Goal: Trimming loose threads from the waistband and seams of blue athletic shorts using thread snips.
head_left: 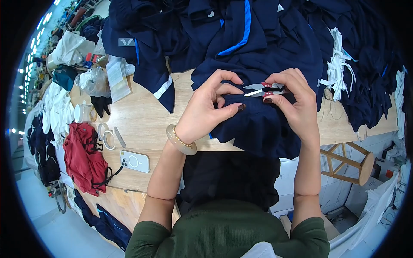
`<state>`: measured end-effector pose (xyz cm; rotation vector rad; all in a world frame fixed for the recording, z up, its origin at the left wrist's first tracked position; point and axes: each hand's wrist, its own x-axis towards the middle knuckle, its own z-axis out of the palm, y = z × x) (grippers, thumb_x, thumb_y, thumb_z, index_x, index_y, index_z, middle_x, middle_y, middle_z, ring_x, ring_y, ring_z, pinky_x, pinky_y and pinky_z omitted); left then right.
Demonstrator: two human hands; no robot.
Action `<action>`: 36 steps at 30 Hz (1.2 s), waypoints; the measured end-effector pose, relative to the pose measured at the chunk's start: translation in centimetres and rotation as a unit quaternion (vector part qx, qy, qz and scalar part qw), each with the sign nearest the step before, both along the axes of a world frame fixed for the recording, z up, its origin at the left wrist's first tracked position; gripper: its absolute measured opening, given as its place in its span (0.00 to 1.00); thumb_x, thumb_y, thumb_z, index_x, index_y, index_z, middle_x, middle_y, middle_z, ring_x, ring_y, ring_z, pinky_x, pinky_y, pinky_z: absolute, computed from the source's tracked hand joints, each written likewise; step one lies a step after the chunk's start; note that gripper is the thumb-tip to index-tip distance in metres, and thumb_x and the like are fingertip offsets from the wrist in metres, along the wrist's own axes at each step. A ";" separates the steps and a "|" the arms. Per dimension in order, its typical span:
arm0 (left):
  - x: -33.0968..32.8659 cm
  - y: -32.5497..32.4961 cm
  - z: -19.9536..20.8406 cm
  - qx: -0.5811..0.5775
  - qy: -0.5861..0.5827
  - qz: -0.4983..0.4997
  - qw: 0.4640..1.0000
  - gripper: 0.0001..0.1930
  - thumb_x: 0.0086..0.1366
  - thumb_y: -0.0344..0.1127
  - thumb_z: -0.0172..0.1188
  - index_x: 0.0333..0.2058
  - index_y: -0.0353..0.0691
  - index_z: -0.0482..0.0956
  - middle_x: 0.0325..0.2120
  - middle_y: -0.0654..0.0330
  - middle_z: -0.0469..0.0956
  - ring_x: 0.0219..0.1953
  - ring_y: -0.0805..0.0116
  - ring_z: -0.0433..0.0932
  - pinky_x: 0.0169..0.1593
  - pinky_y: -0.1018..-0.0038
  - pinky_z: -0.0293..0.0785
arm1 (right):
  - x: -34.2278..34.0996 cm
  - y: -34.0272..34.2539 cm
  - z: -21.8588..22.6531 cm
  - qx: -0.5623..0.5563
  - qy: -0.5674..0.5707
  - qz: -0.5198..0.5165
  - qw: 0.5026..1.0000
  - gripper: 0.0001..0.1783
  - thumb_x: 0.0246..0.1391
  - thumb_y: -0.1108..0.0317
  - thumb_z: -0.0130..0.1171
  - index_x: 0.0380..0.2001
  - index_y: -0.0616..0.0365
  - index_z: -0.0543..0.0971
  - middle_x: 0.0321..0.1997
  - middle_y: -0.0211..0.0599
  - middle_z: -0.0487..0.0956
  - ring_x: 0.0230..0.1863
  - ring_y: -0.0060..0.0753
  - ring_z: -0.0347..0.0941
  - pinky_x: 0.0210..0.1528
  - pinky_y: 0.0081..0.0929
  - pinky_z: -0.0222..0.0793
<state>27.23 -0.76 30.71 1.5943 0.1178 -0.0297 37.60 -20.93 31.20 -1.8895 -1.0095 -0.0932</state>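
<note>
A navy garment (258, 116) lies in front of me, its lower part hanging over the table's near edge. My right hand (294, 92) is closed around small thread snips (267, 90) with red and black handles. Their two silver blades stand apart and point left, just over the cloth. Facing the tips is my left hand (211, 101), at the garment's left side. Its index finger and thumb are spread apart, with the other fingers bent over the fabric. Whether a thread runs between the hand and the blades is too small to see.
More navy garments (275, 30) with blue trim pile up at the far side. White strips (337, 64) lie on the right. At left are a phone (134, 161), a tape roll (109, 140), a red cloth bag (84, 159) and plastic bags (94, 81). A wooden stool (365, 167) stands below right.
</note>
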 end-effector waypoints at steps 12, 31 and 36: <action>0.0 0.0 -0.2 -0.008 -0.014 0.007 1.000 0.21 0.56 0.25 0.67 0.48 0.40 0.70 0.38 0.63 0.82 0.23 0.87 0.60 0.28 0.88 0.58 | -0.2 0.2 -0.9 0.026 0.107 0.006 0.994 0.15 0.42 0.75 0.69 0.37 0.61 0.80 0.33 0.32 0.76 0.35 0.29 0.70 0.38 0.23 0.65; 0.2 0.4 -0.8 -0.065 0.005 0.005 0.998 0.17 0.65 0.23 0.58 0.52 0.36 0.68 0.38 0.60 0.81 0.38 0.84 0.74 0.43 0.88 0.68 | -0.5 -0.3 0.3 0.006 0.003 -0.017 1.000 0.14 0.41 0.75 0.68 0.35 0.61 0.79 0.33 0.34 0.76 0.35 0.35 0.68 0.36 0.27 0.65; 0.1 0.3 -1.0 -0.058 -0.011 0.008 0.998 0.16 0.66 0.23 0.57 0.52 0.35 0.68 0.38 0.60 0.81 0.40 0.82 0.76 0.47 0.87 0.69 | -0.9 -0.1 0.6 -0.020 -0.051 -0.017 0.998 0.15 0.40 0.75 0.69 0.35 0.60 0.79 0.32 0.35 0.75 0.35 0.37 0.68 0.37 0.30 0.66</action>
